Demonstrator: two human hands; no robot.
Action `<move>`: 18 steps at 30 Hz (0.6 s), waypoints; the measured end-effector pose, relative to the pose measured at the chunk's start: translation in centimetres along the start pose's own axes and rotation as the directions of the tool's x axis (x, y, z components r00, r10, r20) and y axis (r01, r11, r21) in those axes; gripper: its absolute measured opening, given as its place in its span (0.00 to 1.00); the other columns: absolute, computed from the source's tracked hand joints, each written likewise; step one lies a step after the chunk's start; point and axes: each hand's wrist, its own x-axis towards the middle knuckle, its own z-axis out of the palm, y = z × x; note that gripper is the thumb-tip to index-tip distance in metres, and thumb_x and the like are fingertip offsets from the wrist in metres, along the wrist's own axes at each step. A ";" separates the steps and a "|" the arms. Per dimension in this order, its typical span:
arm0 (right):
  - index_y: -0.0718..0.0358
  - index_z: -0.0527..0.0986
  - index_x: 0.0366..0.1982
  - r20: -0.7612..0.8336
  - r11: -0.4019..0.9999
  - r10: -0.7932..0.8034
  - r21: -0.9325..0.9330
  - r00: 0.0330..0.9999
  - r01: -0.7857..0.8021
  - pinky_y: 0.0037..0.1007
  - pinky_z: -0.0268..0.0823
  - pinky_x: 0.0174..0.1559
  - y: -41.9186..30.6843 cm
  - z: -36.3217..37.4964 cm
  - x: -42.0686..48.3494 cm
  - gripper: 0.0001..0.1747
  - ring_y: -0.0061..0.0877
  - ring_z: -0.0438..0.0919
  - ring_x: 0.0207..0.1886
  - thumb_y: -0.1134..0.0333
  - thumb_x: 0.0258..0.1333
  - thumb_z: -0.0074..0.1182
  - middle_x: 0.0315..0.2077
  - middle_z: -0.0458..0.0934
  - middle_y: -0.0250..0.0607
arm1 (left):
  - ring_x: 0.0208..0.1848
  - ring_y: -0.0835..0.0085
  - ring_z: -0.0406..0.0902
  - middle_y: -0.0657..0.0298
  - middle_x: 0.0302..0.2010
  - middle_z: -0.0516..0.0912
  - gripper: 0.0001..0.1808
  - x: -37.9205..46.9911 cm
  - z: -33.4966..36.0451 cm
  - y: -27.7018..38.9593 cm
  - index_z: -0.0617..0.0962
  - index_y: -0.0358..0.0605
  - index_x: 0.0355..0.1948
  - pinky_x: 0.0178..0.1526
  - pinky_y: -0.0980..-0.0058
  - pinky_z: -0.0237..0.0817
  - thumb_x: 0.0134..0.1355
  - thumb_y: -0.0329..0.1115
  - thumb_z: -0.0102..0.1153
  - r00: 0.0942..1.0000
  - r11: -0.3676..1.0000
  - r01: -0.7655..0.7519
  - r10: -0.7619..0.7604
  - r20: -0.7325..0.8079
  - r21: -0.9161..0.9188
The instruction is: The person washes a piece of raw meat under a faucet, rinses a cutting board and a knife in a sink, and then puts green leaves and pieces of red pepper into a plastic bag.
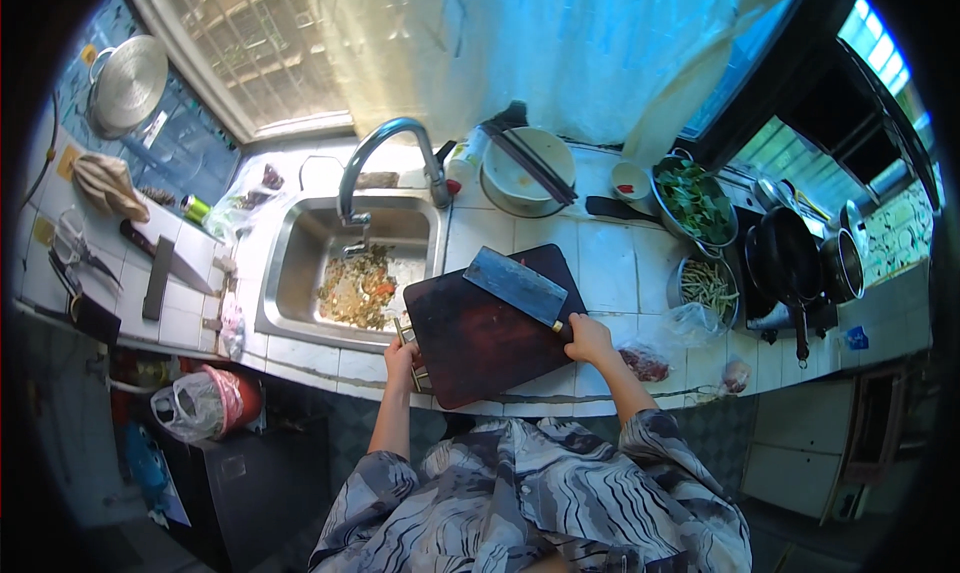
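Observation:
A dark rectangular cutting board (pixel 487 340) lies tilted on the white tiled counter, just right of the sink. Over its upper right part is a cleaver (pixel 517 284) with a broad grey blade. My right hand (pixel 590 338) grips the cleaver's handle at the board's right edge. At the board's left edge, my left hand (pixel 403 359) is closed around a metal frame or rack (pixel 418 374); its fingers are partly hidden, and whether it also touches the board I cannot tell.
Food scraps lie in the steel sink (pixel 274 273) under a curved faucet (pixel 382 127). A large bowl (pixel 525 168) with chopsticks stands behind the board. To the right are a pot of leafy greens (pixel 694 202), a bowl of beans (pixel 705 292), bagged meat (pixel 645 363) and a wok (pixel 784 254).

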 end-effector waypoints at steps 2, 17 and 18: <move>0.62 0.65 0.26 0.021 0.996 -0.027 0.083 0.999 0.026 0.40 0.64 0.34 -2.1 0.2 -0.6 0.14 0.43 0.72 0.34 0.68 0.31 0.52 0.28 0.72 0.45 | 0.11 0.82 0.57 0.69 0.13 0.65 0.06 -0.8 -1.5 0.3 0.67 0.43 0.19 0.13 0.84 0.48 0.36 0.21 0.41 0.999 0.999 0.005 -0.008 -0.052 -0.054; 0.60 0.66 0.22 -0.238 0.943 -0.042 0.311 0.970 0.117 0.40 0.62 0.28 -18.2 3.6 -3.2 0.09 0.44 0.71 0.26 0.69 0.32 0.51 0.22 0.71 0.45 | 0.13 0.83 0.57 0.72 0.14 0.64 0.06 -3.3 -19.5 -1.5 0.65 0.47 0.15 0.16 0.86 0.49 0.37 0.22 0.43 0.912 0.951 -0.220 0.121 -0.392 -0.217; 0.60 0.66 0.24 -0.225 0.941 -0.054 0.315 0.973 0.125 0.41 0.63 0.28 -18.9 3.8 -3.2 0.10 0.44 0.72 0.27 0.68 0.33 0.51 0.22 0.71 0.45 | 0.13 0.83 0.56 0.73 0.13 0.62 0.07 -3.6 -20.0 -1.2 0.64 0.48 0.15 0.15 0.85 0.46 0.37 0.21 0.42 0.889 0.957 -0.215 0.109 -0.444 -0.196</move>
